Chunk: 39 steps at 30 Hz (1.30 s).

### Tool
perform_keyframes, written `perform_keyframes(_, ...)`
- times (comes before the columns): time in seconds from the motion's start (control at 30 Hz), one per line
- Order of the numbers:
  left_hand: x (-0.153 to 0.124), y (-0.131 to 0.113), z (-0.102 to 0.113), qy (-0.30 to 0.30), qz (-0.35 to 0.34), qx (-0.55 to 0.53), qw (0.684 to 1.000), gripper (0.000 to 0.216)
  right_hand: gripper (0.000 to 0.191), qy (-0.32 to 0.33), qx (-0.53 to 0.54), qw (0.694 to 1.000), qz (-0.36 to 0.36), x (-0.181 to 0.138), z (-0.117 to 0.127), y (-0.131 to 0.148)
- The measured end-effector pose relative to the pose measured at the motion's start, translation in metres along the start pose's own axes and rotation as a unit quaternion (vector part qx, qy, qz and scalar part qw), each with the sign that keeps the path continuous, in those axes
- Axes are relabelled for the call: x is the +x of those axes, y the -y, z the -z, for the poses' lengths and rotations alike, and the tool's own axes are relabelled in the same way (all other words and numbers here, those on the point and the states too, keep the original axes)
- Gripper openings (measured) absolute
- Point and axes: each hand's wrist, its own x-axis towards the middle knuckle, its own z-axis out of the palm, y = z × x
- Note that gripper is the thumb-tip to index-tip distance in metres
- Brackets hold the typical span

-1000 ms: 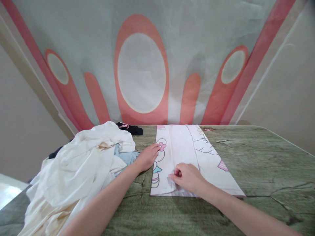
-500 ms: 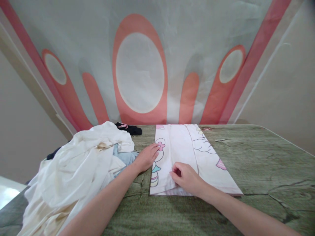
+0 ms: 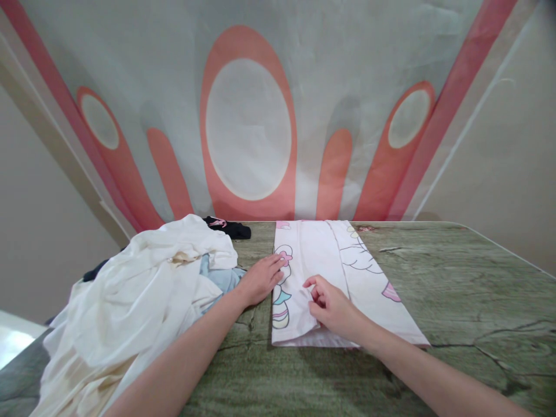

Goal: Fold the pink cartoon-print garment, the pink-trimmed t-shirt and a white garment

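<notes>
A white cloth (image 3: 373, 301) with a cartoon print in pink, teal and yellow lies folded on the table, its left side turned over toward the middle. My left hand (image 3: 262, 279) rests flat across the cloth's left edge, fingers stretched out and holding nothing. Over the near part of the fold, my right hand (image 3: 332, 304) has its fingers curled, pinching a raised bit of the cloth. The index finger sticks out a little. The near edge is lifted and wrinkled below that hand, and its fingertips partly hide the gripped fabric.
A heap of white clothes (image 3: 143, 295) covers the left of the wood-grain table (image 3: 469, 289), with a light blue garment (image 3: 223, 278) under its right side. Behind it lies a black piece of clothing (image 3: 234, 230). A printed backdrop (image 3: 304, 69) rises behind the table.
The cloth's near left corner has shifted slightly right, along with my right hand. That hand's index finger has straightened. My left hand has barely moved.
</notes>
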Motion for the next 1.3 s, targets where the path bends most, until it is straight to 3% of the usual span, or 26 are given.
perform_keyframes(0.4, -0.004, -0.012, 0.007, 0.076, -0.047, 0.025, 0.996, 0.054, 0.020, 0.048, -0.110, 0.992, -0.029, -0.002, 0.007, -0.004)
perform_keyframes(0.57, -0.005, -0.011, 0.006, 0.075, -0.050, 0.020, 0.996, 0.060, 0.018, 0.090, -0.111, 0.987, -0.074, 0.020, 0.025, 0.001)
perform_keyframes(0.73, -0.005, -0.010, 0.005, 0.076, -0.048, 0.019, 0.996, 0.059, 0.017, 0.018, -0.265, 0.961, -0.079, 0.074, 0.044, 0.003)
perform_keyframes(0.9, -0.005, -0.010, 0.005, 0.075, -0.048, 0.020, 0.996, 0.061, 0.027, -0.014, -0.322, 0.941, -0.102, 0.113, 0.038, -0.004)
perform_keyframes(1.07, -0.006, -0.010, 0.006, 0.080, -0.047, 0.026, 0.995, 0.063, 0.026, 0.004, -0.342, 0.933, -0.113, 0.122, 0.027, -0.011)
perform_keyframes(1.3, -0.004, -0.010, 0.007, 0.107, -0.047, 0.033, 0.993, 0.069, 0.024, -0.021, -0.370, 0.920, -0.126, 0.119, 0.039, -0.020)
